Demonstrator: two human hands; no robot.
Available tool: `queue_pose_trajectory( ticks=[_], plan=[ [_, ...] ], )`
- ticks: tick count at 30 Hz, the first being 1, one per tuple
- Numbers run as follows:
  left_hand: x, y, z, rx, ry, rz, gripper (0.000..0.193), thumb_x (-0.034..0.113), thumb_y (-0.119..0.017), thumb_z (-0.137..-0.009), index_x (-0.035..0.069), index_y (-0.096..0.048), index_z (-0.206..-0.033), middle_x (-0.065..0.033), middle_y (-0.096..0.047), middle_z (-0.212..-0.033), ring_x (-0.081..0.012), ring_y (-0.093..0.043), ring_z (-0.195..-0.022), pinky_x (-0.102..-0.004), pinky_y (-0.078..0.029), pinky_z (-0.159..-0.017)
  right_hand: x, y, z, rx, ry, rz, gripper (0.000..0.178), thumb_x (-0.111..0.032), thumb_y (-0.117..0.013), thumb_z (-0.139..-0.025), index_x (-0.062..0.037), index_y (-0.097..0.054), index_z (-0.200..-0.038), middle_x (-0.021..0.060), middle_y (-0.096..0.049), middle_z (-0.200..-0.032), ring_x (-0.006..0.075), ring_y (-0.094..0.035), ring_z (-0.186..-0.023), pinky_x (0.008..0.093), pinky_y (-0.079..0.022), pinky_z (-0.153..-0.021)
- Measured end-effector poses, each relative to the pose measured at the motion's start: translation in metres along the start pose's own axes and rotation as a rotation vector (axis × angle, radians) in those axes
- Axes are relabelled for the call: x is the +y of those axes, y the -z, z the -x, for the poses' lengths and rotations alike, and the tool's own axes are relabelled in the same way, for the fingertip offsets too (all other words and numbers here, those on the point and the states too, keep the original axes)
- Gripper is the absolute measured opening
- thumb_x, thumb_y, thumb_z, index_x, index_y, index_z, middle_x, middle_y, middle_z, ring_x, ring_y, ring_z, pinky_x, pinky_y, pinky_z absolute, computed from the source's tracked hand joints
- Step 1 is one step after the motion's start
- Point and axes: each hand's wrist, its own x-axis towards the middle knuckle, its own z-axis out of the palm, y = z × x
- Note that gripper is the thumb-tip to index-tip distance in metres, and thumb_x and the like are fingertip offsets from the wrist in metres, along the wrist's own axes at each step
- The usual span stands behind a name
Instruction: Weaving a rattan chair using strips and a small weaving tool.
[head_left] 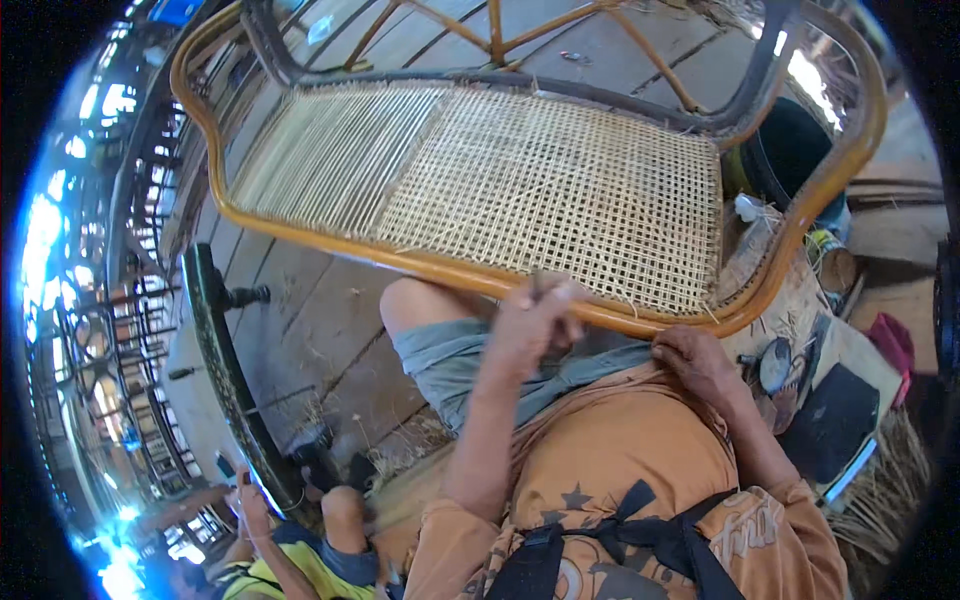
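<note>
Cane panel in a bent seat frame, partly filled. The frame lies just beyond both hands, its near rail across the person's lap. The left hand is at this rail with fingers curled in; a slim dark thing seems to show at the fingertips, but whether it is pinched there cannot be told. The right hand, farther along to the right, has its fingers bent at the rail's underside; whether they grasp anything is hidden.

Directly beyond the left hand and to its right, the square mesh is crossed in both directions and appears largely done, with some slanting lines that may be added strands. Farther to the left of the grip, the strands run mainly one way, close together; this section, judged by its look, lacks its crossing strands and is the chief part left. The mesh thus covers more than half the panel. Loose ends fringe its right-hand edge, suggesting that trimming or edging is also unfinished.
</note>
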Motion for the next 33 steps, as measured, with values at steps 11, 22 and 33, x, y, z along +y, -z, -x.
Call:
queue_pose_trajectory(
  ticks=[11, 22, 33],
  plan=[
    [-0.029, 0.036, 0.069, -0.215, -0.263, -0.620, 0.026, 0.025, -0.049, -0.088, 0.001, -0.059, -0.084, -0.0067, -0.058, -0.069, -0.0220, -0.058, -0.064, -0.0340, -0.048, -0.064, -0.085, -0.046, -0.075, -0.440, 0.123, -0.610, 0.024, -0.018, -0.050, -0.090, 0.0005, -0.055, -0.104, 0.0067, -0.061, -0.092, 0.0175, -0.056, -0.091, 0.0300, -0.044, -0.082],
    [-0.115, 0.101, -0.053, 0.645, 0.377, 0.543, 0.017, 0.019, -0.047, -0.086, 0.004, -0.054, -0.080, -0.0040, -0.049, -0.060, -0.0164, -0.047, -0.045, -0.0311, -0.041, -0.042, 0.002, 0.008, -0.125, 0.469, -0.454, -0.384, 0.021, -0.023, -0.047, -0.093, -0.0040, -0.057, -0.090, 0.0008, -0.051, -0.067, 0.0086, -0.048, -0.057, 0.0214, -0.039, -0.052],
    [-0.199, 0.164, -0.238, 1.114, 0.389, 0.942, 0.015, 0.019, -0.048, -0.087, 0.006, -0.052, -0.080, -0.0026, -0.048, -0.061, -0.0151, -0.046, -0.048, -0.0291, -0.041, -0.043, 0.020, -0.003, -0.134, 0.497, -0.458, -0.182, 0.018, -0.018, -0.045, -0.093, -0.0029, -0.055, -0.089, -0.0032, -0.041, -0.061, 0.0042, -0.036, -0.051, 0.0193, -0.028, -0.044]
  ],
)
